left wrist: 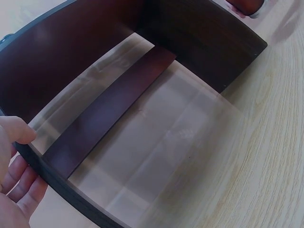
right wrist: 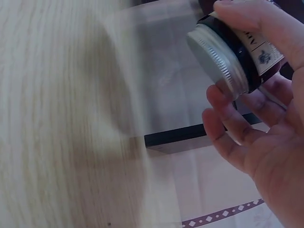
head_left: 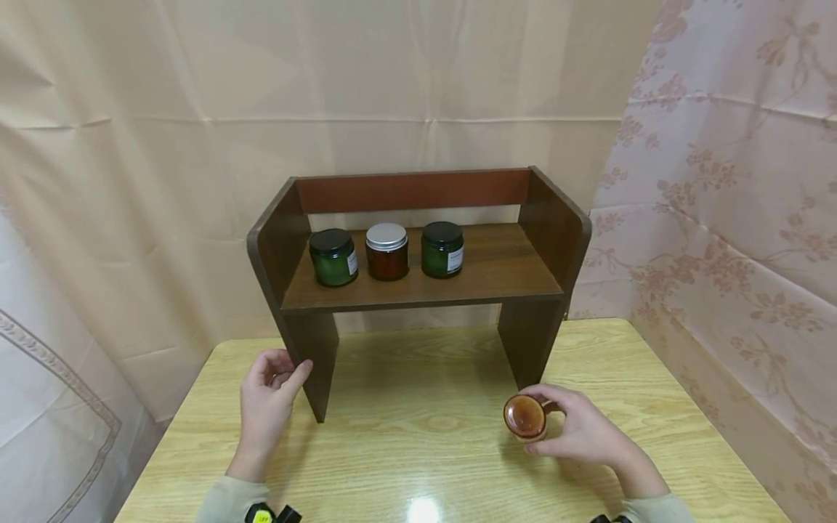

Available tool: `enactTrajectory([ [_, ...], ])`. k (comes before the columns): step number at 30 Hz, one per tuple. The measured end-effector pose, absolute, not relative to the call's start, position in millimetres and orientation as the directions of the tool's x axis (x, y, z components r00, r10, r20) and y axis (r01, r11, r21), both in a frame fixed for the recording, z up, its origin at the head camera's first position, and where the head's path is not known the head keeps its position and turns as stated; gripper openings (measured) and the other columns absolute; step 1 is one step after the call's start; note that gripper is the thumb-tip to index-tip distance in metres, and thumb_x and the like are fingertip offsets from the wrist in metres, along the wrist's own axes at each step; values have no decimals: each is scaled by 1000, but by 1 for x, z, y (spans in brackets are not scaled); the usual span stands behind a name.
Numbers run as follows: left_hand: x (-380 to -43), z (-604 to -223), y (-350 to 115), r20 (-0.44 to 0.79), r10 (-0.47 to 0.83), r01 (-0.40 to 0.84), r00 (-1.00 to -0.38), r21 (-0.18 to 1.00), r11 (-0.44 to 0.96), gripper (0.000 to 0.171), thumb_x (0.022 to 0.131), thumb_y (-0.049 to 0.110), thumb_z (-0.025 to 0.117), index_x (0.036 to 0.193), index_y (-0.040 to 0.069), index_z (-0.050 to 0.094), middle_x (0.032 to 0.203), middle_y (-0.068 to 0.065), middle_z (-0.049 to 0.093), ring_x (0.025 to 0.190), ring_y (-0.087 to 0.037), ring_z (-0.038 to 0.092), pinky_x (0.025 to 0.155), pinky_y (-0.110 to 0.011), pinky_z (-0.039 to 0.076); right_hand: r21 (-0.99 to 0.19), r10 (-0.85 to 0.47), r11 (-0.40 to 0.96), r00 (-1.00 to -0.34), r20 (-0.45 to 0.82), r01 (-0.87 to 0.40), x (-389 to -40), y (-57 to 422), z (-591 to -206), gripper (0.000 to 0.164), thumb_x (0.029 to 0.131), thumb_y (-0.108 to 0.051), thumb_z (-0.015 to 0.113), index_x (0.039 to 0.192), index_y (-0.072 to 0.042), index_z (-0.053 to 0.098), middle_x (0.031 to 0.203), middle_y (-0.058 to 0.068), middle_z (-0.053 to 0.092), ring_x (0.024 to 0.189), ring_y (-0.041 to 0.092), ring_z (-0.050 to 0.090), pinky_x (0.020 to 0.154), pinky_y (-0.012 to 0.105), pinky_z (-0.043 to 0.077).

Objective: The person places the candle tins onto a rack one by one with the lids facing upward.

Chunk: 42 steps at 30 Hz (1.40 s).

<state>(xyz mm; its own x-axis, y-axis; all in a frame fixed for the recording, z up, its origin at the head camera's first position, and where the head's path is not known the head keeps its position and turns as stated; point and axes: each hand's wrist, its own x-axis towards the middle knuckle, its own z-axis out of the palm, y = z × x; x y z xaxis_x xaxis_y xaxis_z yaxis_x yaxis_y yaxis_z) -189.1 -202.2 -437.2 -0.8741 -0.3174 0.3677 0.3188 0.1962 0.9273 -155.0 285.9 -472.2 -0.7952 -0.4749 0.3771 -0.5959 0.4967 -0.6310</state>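
My right hand [head_left: 582,428] grips an amber jar [head_left: 525,417] over the table, in front of the shelf's right leg. Its glassy bottom faces up in the head view. The right wrist view shows the jar's silver lid [right wrist: 216,61] pointing down and away, plus a white label [right wrist: 263,54]. With thumb inside and fingers outside, my left hand [head_left: 268,399] holds the front edge of the left side panel [head_left: 314,363] of a dark brown wooden shelf [head_left: 510,261]. On its board stand a green jar [head_left: 334,261], an amber jar with silver lid [head_left: 387,254] and another green jar [head_left: 439,254].
The shelf stands on a light wood-grain table [head_left: 405,450]. Behind it hangs a beige curtain [head_left: 392,87], with a floral cloth [head_left: 732,203] at the right and a white cloth [head_left: 52,378] at the left.
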Motion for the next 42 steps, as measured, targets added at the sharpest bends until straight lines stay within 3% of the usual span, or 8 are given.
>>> enactTrajectory([
  [11, -188, -436, -201, 381, -323, 332, -866, 922, 197, 29, 86, 2, 80, 106, -3, 60, 97, -8, 58, 90, -17, 58, 78, -15, 53, -642, -426, 505, -814, 396, -577, -150, 284, -459, 68, 71, -32, 94, 129, -25, 58, 113, -13, 68, 96, 11, 66, 86, 31, 56],
  [18, -189, -437, -203, 382, -321, 329, -867, 921, 207, 28, 87, 4, 79, 105, -2, 60, 97, -8, 58, 90, -17, 58, 79, -16, 53, -647, -377, 540, -842, 385, -538, -149, 282, -457, 71, 68, -32, 96, 127, -26, 58, 111, -14, 68, 95, 10, 66, 88, 37, 56],
  [31, -189, -438, -202, 403, -316, 353, -859, 913, 205, 27, 86, 1, 79, 103, -4, 59, 95, -8, 58, 88, -17, 58, 76, -15, 52, -576, -394, 543, -791, 468, -611, -152, 291, -446, 74, 65, -25, 98, 128, -21, 59, 116, -9, 68, 101, 10, 64, 86, 31, 54],
  [42, -190, -439, -202, 405, -318, 357, -857, 913, 199, 26, 86, -1, 79, 103, -3, 59, 95, -8, 59, 88, -17, 59, 77, -15, 53, -592, -421, 544, -804, 420, -595, -152, 297, -432, 70, 68, -31, 96, 126, -26, 58, 115, -14, 68, 97, 10, 67, 88, 29, 55],
])
